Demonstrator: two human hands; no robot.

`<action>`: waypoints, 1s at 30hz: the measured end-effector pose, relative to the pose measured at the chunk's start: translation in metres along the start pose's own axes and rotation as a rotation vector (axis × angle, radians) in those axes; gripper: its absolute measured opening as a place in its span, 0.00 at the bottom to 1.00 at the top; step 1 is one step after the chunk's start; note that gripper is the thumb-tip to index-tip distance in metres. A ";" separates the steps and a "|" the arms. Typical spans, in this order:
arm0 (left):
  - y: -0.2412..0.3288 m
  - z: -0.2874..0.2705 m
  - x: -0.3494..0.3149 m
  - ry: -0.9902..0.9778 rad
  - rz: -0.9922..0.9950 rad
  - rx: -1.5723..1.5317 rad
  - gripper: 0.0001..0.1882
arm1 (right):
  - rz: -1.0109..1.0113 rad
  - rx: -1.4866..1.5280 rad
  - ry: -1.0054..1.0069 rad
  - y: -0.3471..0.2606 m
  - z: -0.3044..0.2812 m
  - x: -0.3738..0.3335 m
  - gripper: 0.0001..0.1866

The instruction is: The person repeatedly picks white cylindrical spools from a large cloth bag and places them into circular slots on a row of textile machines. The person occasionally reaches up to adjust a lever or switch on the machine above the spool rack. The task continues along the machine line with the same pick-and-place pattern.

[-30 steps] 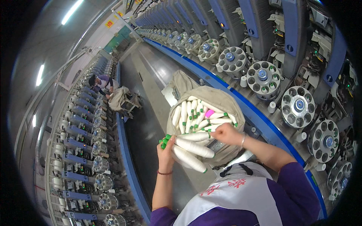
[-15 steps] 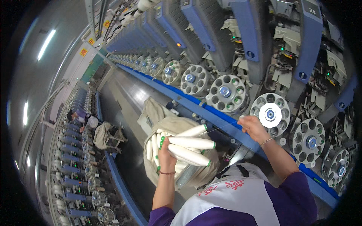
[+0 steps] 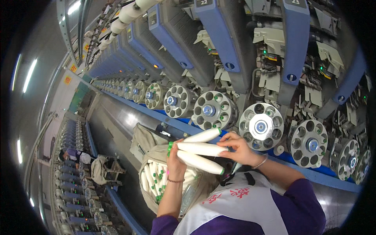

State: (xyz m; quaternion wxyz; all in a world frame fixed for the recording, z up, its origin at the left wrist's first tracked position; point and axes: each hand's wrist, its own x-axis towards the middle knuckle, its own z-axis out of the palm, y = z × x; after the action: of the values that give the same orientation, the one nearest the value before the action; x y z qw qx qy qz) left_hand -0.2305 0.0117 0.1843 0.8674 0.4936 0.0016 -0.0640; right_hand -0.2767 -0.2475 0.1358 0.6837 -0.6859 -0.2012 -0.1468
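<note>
Nearest: white apron (image 3: 258, 207) with red lettering, purple sleeves (image 3: 307, 196) either side. Left hand (image 3: 177, 158) is closed round the near ends of three white yarn bobbins (image 3: 199, 149), fanned out to the right; green tips poke out past the hand. Right hand (image 3: 237, 149) is at the far end of the middle one, fingers bent, thumb at the tip; can't tell if it's pinching the bobbin, a thread end or neither. Held bobbins sit above and partly over a beige cloth sack (image 3: 203, 188) full of loose green-tipped bobbins (image 3: 150, 180), mixed directions, one pink spot among them.

Beyond the right hand: round multi-pocket magazine (image 3: 261, 126), silver face, blue hub, one of a row along a blue rail (image 3: 313, 175). Blue-grey winding units (image 3: 219, 35) stand behind.

Far left: co-worker (image 3: 76, 156) next to a cloth-draped cart (image 3: 100, 170), beside a second machine row (image 3: 74, 184).
</note>
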 end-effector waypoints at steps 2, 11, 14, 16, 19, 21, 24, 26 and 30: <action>-0.005 -0.005 0.011 0.046 -0.042 0.037 0.18 | -0.157 -0.503 0.157 0.005 0.010 -0.014 0.05; -0.005 -0.040 0.029 -0.110 -0.159 -0.051 0.21 | 0.510 0.395 0.302 0.018 0.007 -0.026 0.09; -0.012 -0.045 0.033 -0.120 -0.196 -0.086 0.21 | 0.287 -0.082 0.112 0.017 0.027 -0.026 0.17; -0.019 -0.048 0.035 -0.031 -0.242 -0.053 0.19 | 0.060 -0.336 0.251 0.021 0.050 -0.026 0.16; -0.029 -0.052 0.038 -0.035 -0.239 -0.006 0.18 | 0.343 -0.012 0.497 0.031 0.062 -0.026 0.10; -0.031 -0.056 0.039 -0.024 -0.260 0.003 0.18 | 0.728 0.771 0.549 0.036 0.054 -0.032 0.12; -0.031 -0.058 0.040 -0.165 -0.295 -0.113 0.18 | 0.868 1.136 0.264 0.037 0.022 -0.052 0.11; -0.031 -0.055 0.041 -0.135 -0.337 -0.120 0.19 | 0.754 1.011 0.308 0.033 -0.001 -0.068 0.12; -0.044 -0.027 0.050 -0.163 -0.366 -0.048 0.20 | 0.719 -0.135 0.121 0.015 -0.046 -0.086 0.14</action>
State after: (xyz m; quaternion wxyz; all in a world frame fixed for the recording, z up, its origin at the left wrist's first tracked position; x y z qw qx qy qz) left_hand -0.1841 0.0068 0.1298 0.8500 0.4575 0.0228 -0.2601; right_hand -0.3415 -0.2998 0.0825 0.6556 -0.7464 0.1032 0.0496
